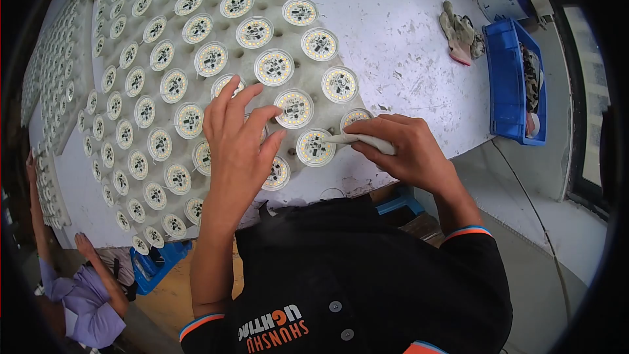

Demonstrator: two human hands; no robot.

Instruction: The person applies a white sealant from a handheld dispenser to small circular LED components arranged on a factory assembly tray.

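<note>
One white foam tray (pixel 367 19) lies on one desk (pixel 419 46), holding several dozen round LED modules (pixel 274 67) (too many, and too small toward the far edge, for an exact count), with a second tray (pixel 49 78) of like modules to its left. Two hands of the wearer are present, the left hand (pixel 239 147) and the right hand (pixel 406 151), the latter holding one white tube (pixel 360 139). Also shown: one blue bin (pixel 508 78), one pair of gloves (pixel 460 34), one tape roll (pixel 501 0), and one other person (pixel 85 288).
</note>
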